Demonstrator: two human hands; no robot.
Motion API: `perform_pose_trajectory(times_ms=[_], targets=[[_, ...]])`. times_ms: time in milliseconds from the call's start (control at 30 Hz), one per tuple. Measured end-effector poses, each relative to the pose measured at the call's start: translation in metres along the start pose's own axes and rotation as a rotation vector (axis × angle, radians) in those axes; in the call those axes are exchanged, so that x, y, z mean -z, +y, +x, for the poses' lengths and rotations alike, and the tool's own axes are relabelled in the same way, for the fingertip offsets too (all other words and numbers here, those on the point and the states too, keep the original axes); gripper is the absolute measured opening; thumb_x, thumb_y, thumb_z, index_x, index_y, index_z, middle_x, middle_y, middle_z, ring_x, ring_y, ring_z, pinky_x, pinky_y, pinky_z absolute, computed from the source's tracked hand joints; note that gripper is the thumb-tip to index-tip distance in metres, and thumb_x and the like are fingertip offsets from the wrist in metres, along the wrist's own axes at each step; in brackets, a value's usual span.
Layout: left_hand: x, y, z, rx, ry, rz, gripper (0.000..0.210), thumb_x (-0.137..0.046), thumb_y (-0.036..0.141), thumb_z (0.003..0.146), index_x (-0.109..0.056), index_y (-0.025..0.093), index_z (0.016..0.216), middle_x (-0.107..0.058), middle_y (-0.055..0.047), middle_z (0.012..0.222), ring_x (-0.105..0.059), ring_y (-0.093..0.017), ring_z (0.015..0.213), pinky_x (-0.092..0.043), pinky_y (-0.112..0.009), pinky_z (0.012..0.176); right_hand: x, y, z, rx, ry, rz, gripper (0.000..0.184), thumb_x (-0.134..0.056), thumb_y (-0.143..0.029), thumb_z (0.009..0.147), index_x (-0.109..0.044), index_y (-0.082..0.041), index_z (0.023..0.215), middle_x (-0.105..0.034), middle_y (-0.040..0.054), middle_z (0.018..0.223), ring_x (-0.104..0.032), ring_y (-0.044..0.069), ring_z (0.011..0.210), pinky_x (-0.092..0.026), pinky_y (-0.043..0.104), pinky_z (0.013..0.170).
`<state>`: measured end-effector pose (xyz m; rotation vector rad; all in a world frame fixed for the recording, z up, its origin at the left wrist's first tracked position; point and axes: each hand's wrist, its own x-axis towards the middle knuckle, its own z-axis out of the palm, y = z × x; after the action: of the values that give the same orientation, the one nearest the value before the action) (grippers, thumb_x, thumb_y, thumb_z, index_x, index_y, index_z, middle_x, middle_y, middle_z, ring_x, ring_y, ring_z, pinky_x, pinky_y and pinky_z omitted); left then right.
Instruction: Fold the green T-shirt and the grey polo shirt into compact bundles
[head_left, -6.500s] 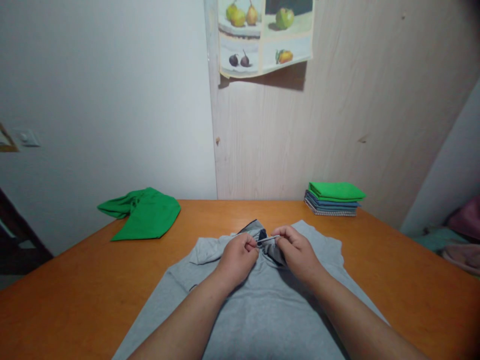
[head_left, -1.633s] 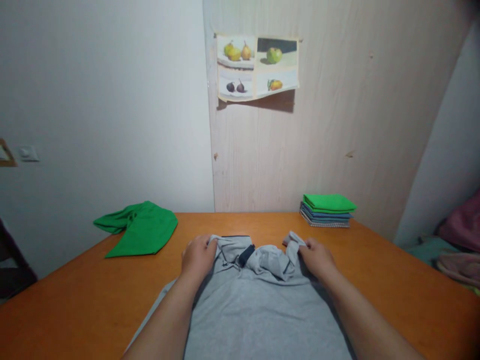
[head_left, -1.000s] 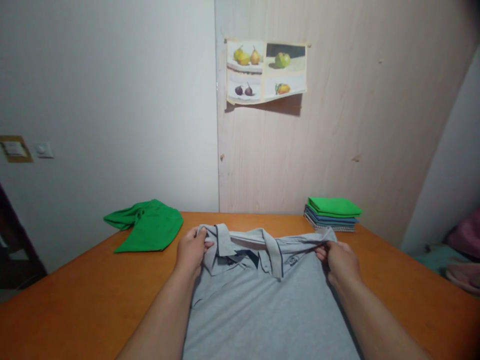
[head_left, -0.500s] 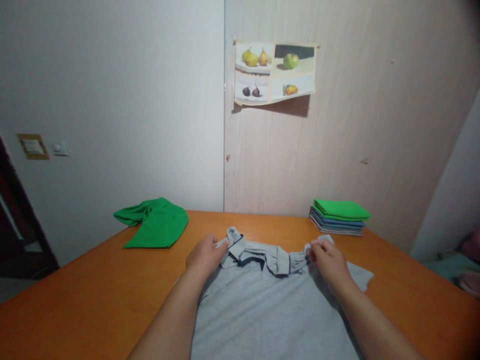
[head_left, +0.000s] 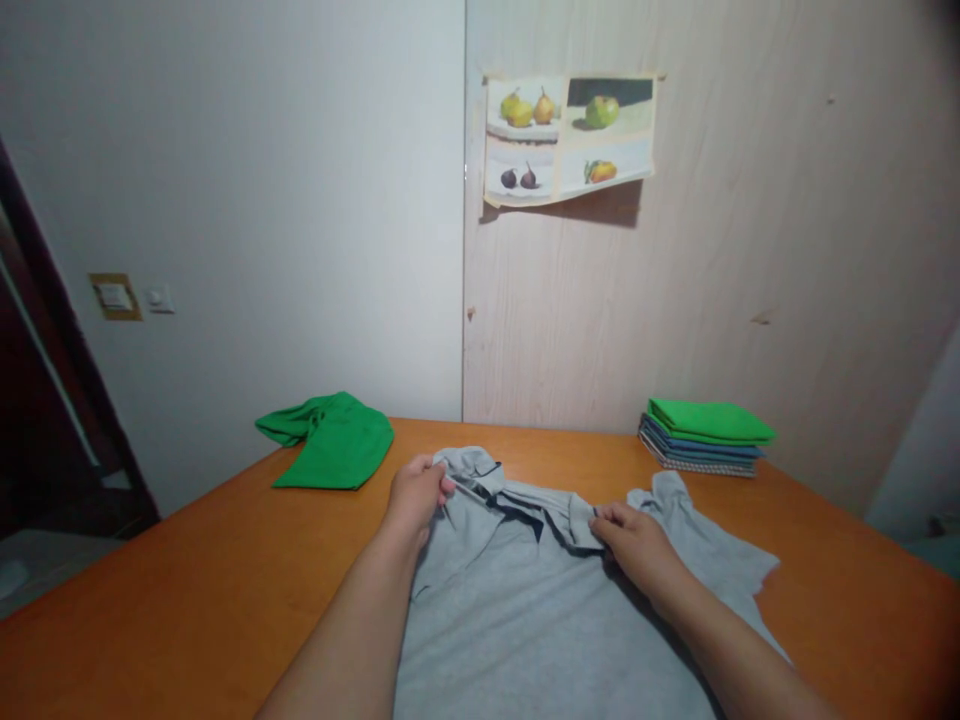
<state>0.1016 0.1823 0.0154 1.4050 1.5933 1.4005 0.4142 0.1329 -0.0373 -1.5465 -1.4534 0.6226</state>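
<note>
A grey polo shirt [head_left: 525, 620] with dark trim at its collar lies spread on the orange table, its collar end away from me. My left hand [head_left: 417, 498] pinches the cloth near the left end of the collar. Closed on the right tip of the collar is my right hand [head_left: 636, 545]. Between the hands the collar stands partly raised and creased, with the dark inner neckband showing. One sleeve sticks out crumpled beyond my right hand. The shirt's lower part runs out of view at the bottom.
A loosely heaped green garment [head_left: 337, 445] lies at the table's back left. At the back right sits a stack of folded cloths [head_left: 705, 440], bright green on top. The table [head_left: 225, 600] meets the wall behind, where a fruit picture [head_left: 570, 140] hangs.
My right hand has moved from the shoulder cloth inward to the collar tip. The right sleeve now lies more spread out. My view has turned slightly left.
</note>
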Motion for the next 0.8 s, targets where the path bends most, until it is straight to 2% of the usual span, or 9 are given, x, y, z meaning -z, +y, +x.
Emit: perform_pose_trajectory(times_ms=[100, 167, 233, 300, 433, 500, 600, 700, 800], targets=[[0.001, 0.003, 0.004, -0.024, 0.062, -0.162, 0.029, -0.053, 0.035, 0.087, -0.06, 0.017, 0.108, -0.074, -0.011, 0.099, -0.07, -0.018, 0.081, -0.052, -0.027, 0.069, 0.003, -0.008, -0.002, -0.139, 0.002, 0.344, 0.021, -0.062, -0.039, 0.079, -0.057, -0.02, 0.072, -0.056, -0.0043, 0.053, -0.042, 0.009, 0.042, -0.03, 0.022, 0.042], [0.0, 0.002, 0.007, -0.063, 0.129, -0.267, 0.042, -0.057, 0.036, 0.087, -0.054, 0.02, 0.125, -0.066, -0.014, 0.128, -0.065, -0.021, 0.112, -0.052, -0.031, 0.089, 0.006, -0.016, -0.004, -0.187, 0.005, 0.608, 0.022, -0.069, -0.036, 0.077, -0.063, -0.02, 0.091, -0.065, -0.0026, 0.066, -0.053, 0.01, 0.048, -0.039, 0.02, 0.044], [-0.001, -0.001, 0.009, -0.101, 0.186, -0.346, 0.055, -0.062, 0.037, 0.086, -0.045, 0.024, 0.137, -0.048, -0.014, 0.151, -0.047, -0.022, 0.138, -0.043, -0.035, 0.106, 0.009, -0.022, -0.005, -0.22, 0.013, 0.818, 0.045, -0.074, -0.03, 0.075, -0.06, -0.025, 0.117, -0.073, 0.0002, 0.088, -0.068, 0.014, 0.069, -0.053, 0.023, 0.061], [-0.003, -0.005, 0.011, -0.126, 0.213, -0.338, 0.063, -0.066, 0.037, 0.085, -0.041, 0.026, 0.142, -0.035, -0.013, 0.159, -0.033, -0.022, 0.147, -0.033, -0.037, 0.115, 0.011, -0.025, -0.005, -0.259, 0.019, 0.894, 0.062, -0.076, -0.026, 0.076, -0.052, -0.03, 0.132, -0.074, 0.0018, 0.105, -0.072, 0.016, 0.091, -0.058, 0.026, 0.079], [-0.01, -0.013, 0.009, -0.183, 0.245, -0.104, 0.045, -0.061, 0.033, 0.088, -0.053, 0.02, 0.13, -0.053, -0.016, 0.144, -0.05, -0.025, 0.134, -0.037, -0.038, 0.111, 0.01, -0.016, -0.001, -0.303, 0.044, 0.855, 0.058, -0.075, -0.027, 0.08, -0.053, -0.028, 0.134, -0.074, 0.0023, 0.108, -0.071, 0.016, 0.1, -0.057, 0.026, 0.088], [-0.015, -0.014, 0.004, -0.225, 0.169, -0.012, 0.029, -0.058, 0.032, 0.088, -0.062, 0.019, 0.113, -0.068, -0.013, 0.121, -0.063, -0.024, 0.114, -0.046, -0.035, 0.098, 0.009, -0.008, 0.003, -0.311, 0.078, 0.857, 0.053, -0.073, -0.027, 0.081, -0.055, -0.027, 0.13, -0.074, 0.0024, 0.107, -0.07, 0.016, 0.102, -0.057, 0.026, 0.089], [-0.023, -0.014, -0.005, -0.272, -0.025, 0.156, 0.015, -0.055, 0.029, 0.089, -0.066, 0.02, 0.096, -0.073, -0.006, 0.091, -0.068, -0.02, 0.087, -0.05, -0.028, 0.077, 0.01, 0.002, 0.009, -0.325, 0.13, 0.873, 0.047, -0.073, -0.026, 0.08, -0.056, -0.026, 0.123, -0.073, 0.0021, 0.106, -0.07, 0.015, 0.101, -0.057, 0.023, 0.087], [-0.025, -0.017, -0.011, -0.263, -0.168, 0.455, 0.015, -0.052, 0.024, 0.088, -0.065, 0.021, 0.096, -0.073, -0.005, 0.089, -0.067, -0.02, 0.084, -0.047, -0.027, 0.072, 0.014, 0.01, 0.016, -0.348, 0.217, 0.888, 0.039, -0.073, -0.024, 0.079, -0.058, -0.026, 0.115, -0.071, 0.0008, 0.103, -0.069, 0.013, 0.095, -0.058, 0.021, 0.082], [-0.022, -0.02, -0.013, -0.246, -0.221, 0.584, 0.019, -0.055, 0.024, 0.086, -0.066, 0.021, 0.101, -0.074, -0.009, 0.102, -0.067, -0.024, 0.097, -0.046, -0.029, 0.08, 0.021, 0.019, 0.023, -0.374, 0.301, 0.878, 0.028, -0.069, -0.023, 0.081, -0.059, -0.025, 0.107, -0.069, 0.0009, 0.101, -0.069, 0.012, 0.091, -0.058, 0.02, 0.08]])
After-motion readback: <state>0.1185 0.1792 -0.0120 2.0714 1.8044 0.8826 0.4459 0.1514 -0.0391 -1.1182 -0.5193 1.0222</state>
